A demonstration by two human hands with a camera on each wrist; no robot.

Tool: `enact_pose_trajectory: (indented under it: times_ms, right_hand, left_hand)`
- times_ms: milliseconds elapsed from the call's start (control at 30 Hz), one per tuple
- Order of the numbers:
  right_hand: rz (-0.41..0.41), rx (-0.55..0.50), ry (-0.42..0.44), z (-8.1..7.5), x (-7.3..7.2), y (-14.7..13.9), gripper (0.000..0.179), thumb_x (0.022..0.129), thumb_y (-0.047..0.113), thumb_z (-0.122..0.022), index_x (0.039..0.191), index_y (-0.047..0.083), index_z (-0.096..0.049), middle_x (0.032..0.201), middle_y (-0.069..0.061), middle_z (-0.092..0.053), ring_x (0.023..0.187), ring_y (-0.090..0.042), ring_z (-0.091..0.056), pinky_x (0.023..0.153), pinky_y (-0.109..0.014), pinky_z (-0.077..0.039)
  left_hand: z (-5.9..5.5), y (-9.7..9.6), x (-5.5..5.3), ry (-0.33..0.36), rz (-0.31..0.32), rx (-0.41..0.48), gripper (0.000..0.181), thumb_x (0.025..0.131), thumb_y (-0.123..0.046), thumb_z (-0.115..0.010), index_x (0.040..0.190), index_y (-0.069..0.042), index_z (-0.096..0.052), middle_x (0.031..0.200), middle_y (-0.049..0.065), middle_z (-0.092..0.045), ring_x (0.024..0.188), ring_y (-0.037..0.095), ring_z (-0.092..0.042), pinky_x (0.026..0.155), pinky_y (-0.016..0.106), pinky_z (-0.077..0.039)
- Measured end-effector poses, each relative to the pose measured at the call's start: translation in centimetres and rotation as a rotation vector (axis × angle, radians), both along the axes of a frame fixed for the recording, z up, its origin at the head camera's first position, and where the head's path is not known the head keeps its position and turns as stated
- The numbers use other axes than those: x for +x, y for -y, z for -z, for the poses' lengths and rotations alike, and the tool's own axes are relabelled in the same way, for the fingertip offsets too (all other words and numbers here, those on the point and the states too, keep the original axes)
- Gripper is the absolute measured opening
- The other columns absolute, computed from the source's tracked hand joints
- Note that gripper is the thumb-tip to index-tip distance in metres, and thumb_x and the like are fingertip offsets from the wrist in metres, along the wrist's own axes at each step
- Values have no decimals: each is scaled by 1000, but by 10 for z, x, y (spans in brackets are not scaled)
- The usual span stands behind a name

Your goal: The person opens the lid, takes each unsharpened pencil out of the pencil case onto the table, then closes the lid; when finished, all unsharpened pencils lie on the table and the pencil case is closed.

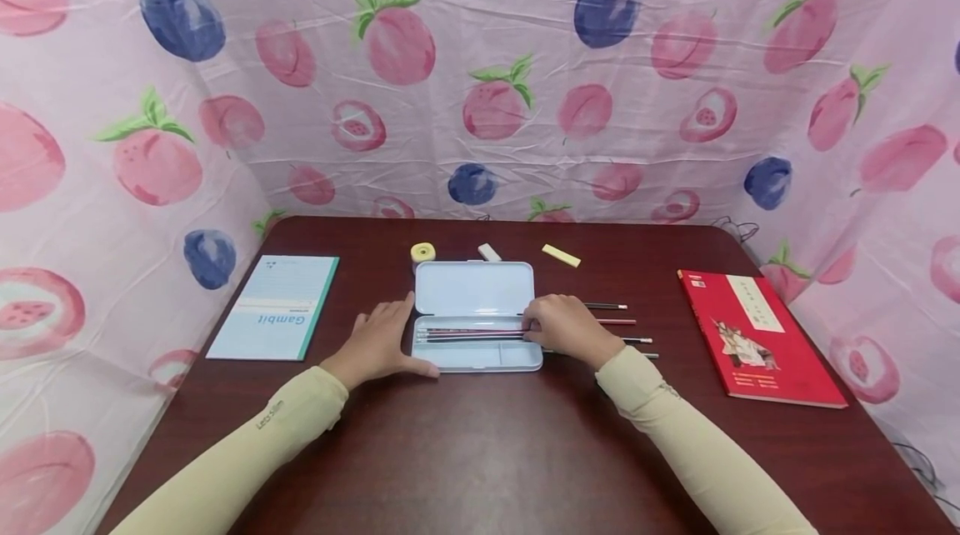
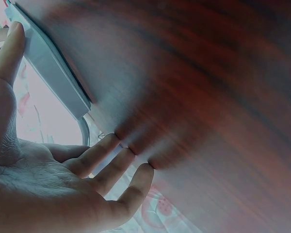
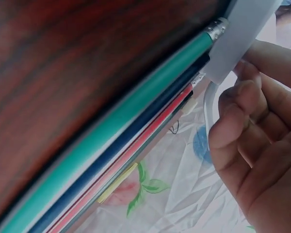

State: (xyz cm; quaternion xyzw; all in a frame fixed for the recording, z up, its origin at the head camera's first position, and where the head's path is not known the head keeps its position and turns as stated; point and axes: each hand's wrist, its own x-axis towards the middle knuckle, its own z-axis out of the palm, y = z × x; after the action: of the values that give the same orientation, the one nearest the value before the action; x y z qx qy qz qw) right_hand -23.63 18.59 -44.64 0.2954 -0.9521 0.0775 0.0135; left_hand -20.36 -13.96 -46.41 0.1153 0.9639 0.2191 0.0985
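Note:
A pale blue pencil case point(image 1: 474, 289) lies open on the table with its lid tilted back. Several pencils point(image 1: 472, 335) lie side by side in its back compartment. My left hand point(image 1: 382, 342) is at the case's left end, fingers extended and thumb along the front corner; its other fingertips point(image 2: 144, 171) reach the tabletop. At the right end, my right hand point(image 1: 570, 325) has thumb and fingers curled over the case's edge, pinching a pencil's end, though the case wall hides the tips in the right wrist view. Several more pencils point(image 3: 111, 131), green, dark blue, red and black, lie beneath that hand.
Behind the lid are a yellow tape roll point(image 1: 423, 252), a white eraser point(image 1: 489, 252) and a yellow strip point(image 1: 561, 256). A light blue notebook point(image 1: 277, 307) lies at the left, a red book point(image 1: 759, 339) at the right. Patterned cloth point(image 1: 480, 110) hangs around the table point(image 1: 487, 452).

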Motion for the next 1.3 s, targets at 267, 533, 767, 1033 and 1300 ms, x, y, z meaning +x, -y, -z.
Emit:
enact_pose_trajectory:
  times_ms: [267,533,767,1033,1300]
  right_hand:
    - [-12,-19,-68,1,7,-3,13,86,19,-90,97,13,-86,95,-2,-82,84,-16,-75,79,-36,-63]
    - [-31,-32,-136,-1,10,-8,11,86,20,-91,94,14,-85,90,-1,-81,77,-14,-72,74,-34,-62]
    - [-88,-72,-261,-1,14,-23,8,86,16,-90,92,15,-85,87,2,-79,73,-12,-73,68,-33,-61]
    - [-81,-100,-317,-5,24,-51,11,84,12,-91,88,17,-82,82,5,-74,67,-11,-69,64,-34,-59]
    - [-59,-136,-296,-3,35,-80,17,79,14,-95,92,17,-84,85,5,-77,74,-12,-73,71,-35,-63]
  left_hand:
    - [0,-1,1,1,-1,-7,143,68,-75,-89,171,-5,-19,173,18,-36,157,40,-35,125,68,-28]
    - [0,0,0,3,1,-8,143,69,-76,-88,170,-4,-19,173,19,-36,157,41,-35,125,69,-26]
    - [0,0,1,1,-1,-10,143,68,-76,-88,170,-4,-19,172,20,-36,157,42,-35,125,70,-26]
    - [0,-1,0,6,1,-13,142,69,-76,-88,170,-4,-19,173,20,-35,158,42,-34,125,69,-26]
    - [-2,0,1,6,5,-8,142,69,-76,-88,170,-4,-19,173,19,-35,157,41,-35,124,69,-27]
